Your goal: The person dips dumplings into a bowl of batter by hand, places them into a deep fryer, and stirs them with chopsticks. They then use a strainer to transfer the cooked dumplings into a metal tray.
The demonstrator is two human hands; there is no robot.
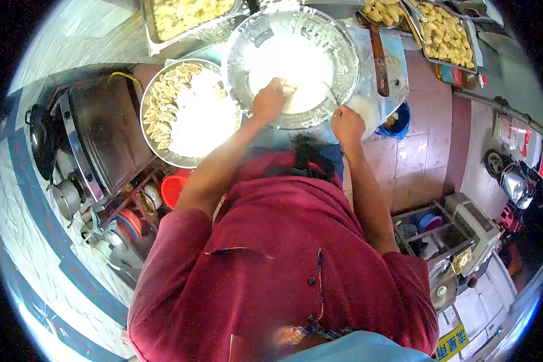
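Observation:
My left hand (270, 100) reaches over the near left side of a large metal bowl (235, 66). Its fingers are closed on a small pale-yellow piece of food (289, 90), just above the white batter (292, 66). At the bowl's near right rim, my right hand (348, 125) is wrapped round the handle of a metal spoon (330, 94), its far end dipping toward the batter. To the left stands a round tray (146, 133) with folded dumpling-like pieces (166, 99) along its left side and a glaring white area beside them.
A tray of yellow food (190, 18) stands at the top left; another tray of golden pieces (445, 36) is at the top right. A wooden-handled tool (379, 63) lies right of the bowl. Below it stands a blue-lined bin (398, 120). A red basin (174, 188) sits lower left.

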